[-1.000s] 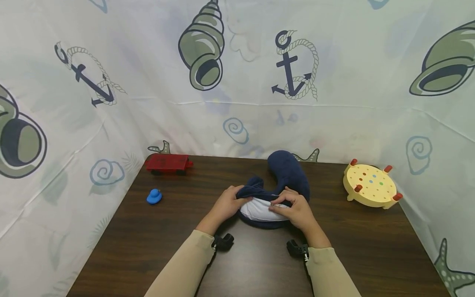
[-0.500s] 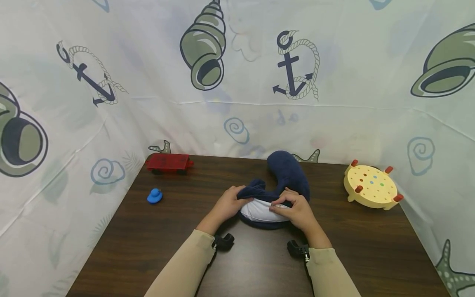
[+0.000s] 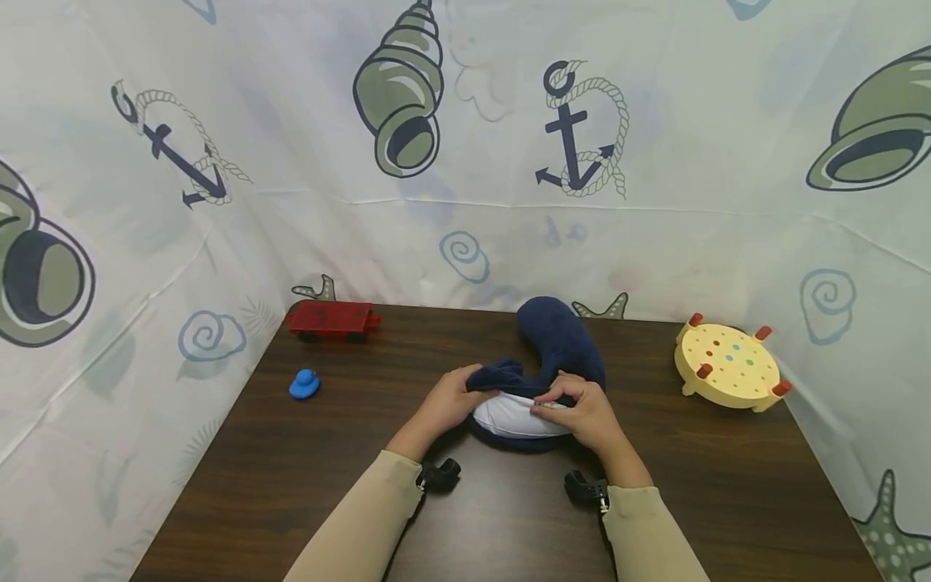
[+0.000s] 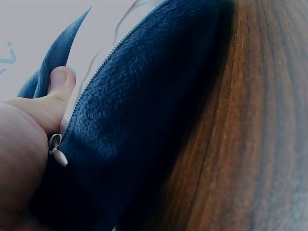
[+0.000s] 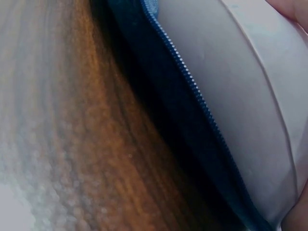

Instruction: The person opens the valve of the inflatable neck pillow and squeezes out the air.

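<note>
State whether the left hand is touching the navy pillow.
Touching. The head view shows the left hand gripping the opened edge of the navy pillow, its thumb lying over the white inside.

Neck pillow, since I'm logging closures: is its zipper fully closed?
No, the zipper gapes in the right wrist view, with white inner material showing beside its teeth.

This looks like a small curtained recording booth; the room beyond is hidden. White cloth (image 3: 691, 250) printed with shells (image 3: 398, 89), anchors (image 3: 566, 145) and starfish (image 3: 889, 529) hangs behind and along both sides of a dark table (image 3: 240, 493). Black cameras (image 3: 440, 476) at the wrists, and a duck (image 3: 304, 385) and red cart (image 3: 333, 318) standing apart on the table, suggest a staged spot more than a lived-in room.
</note>
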A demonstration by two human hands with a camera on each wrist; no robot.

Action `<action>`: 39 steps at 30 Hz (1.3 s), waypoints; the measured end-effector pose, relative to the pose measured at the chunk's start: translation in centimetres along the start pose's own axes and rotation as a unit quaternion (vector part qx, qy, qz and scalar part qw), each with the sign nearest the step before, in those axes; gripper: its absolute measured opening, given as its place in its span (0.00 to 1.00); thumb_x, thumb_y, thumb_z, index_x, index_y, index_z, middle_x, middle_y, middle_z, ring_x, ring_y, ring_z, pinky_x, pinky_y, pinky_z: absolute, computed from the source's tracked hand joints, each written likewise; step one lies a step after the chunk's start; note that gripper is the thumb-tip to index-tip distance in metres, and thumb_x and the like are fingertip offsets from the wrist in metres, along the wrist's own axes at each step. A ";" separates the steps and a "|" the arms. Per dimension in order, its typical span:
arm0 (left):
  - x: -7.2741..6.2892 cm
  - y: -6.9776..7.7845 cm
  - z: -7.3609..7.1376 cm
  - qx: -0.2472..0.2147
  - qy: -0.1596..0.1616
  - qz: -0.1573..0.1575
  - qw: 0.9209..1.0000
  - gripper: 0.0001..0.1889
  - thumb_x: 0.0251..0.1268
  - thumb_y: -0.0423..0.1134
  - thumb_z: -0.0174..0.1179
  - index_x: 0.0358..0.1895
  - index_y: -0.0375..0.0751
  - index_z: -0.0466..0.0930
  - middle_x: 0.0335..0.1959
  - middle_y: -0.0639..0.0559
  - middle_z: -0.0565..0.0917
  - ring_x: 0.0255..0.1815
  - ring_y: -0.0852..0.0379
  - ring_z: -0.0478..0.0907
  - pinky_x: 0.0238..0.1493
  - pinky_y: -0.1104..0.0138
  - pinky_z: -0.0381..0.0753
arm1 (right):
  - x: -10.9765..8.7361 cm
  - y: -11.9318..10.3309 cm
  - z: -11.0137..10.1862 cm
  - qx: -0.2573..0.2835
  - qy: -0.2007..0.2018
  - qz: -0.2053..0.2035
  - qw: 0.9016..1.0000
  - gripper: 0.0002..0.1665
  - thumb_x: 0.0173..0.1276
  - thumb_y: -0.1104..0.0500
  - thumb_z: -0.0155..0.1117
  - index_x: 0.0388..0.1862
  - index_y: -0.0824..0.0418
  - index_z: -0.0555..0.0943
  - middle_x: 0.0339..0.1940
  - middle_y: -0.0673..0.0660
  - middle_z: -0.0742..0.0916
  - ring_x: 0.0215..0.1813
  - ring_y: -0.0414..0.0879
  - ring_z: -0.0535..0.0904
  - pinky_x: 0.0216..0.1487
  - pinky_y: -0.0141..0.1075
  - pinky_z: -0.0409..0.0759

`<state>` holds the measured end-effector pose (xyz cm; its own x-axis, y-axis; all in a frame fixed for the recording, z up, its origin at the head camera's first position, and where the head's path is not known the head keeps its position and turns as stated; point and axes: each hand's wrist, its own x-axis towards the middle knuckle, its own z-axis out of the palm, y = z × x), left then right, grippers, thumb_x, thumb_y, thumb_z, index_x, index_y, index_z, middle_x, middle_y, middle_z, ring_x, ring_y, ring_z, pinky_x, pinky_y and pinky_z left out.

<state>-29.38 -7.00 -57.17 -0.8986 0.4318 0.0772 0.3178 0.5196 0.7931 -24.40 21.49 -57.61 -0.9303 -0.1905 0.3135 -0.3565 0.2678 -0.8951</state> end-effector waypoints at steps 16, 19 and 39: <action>0.1 -0.5 0.4 -0.039 -0.028 0.022 0.999 0.29 0.79 0.50 0.67 0.79 0.73 0.73 0.77 0.57 0.80 0.76 0.45 0.78 0.76 0.41 0.74 | -0.2 0.7 -0.2 0.004 -0.040 -0.051 0.998 0.19 0.57 0.63 0.89 0.48 0.51 0.95 0.37 0.50 0.89 0.45 0.45 0.79 0.54 0.34 0.75; 0.1 -0.5 0.4 -0.043 -0.035 0.031 0.998 0.21 0.80 0.49 0.66 0.71 0.71 0.81 0.70 0.59 0.86 0.72 0.50 0.82 0.74 0.43 0.76 | -0.1 0.7 0.0 0.006 -0.028 -0.055 0.998 0.16 0.58 0.62 0.89 0.46 0.52 0.96 0.34 0.51 0.88 0.41 0.45 0.78 0.48 0.34 0.75; 0.4 -1.1 1.5 0.017 0.048 0.099 0.994 0.07 0.76 0.46 0.69 0.49 0.49 0.90 0.46 0.53 0.93 0.48 0.52 0.87 0.53 0.53 0.84 | -0.1 0.1 0.2 -0.005 -0.001 -0.034 0.999 0.12 0.57 0.59 0.89 0.40 0.48 0.97 0.32 0.49 0.91 0.42 0.46 0.78 0.54 0.32 0.73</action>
<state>-29.66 -6.29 -58.91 -0.8419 0.4565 0.2877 0.4992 0.4565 0.7365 -24.36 21.39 -57.83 -0.9040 -0.2099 0.3725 -0.4191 0.2628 -0.8691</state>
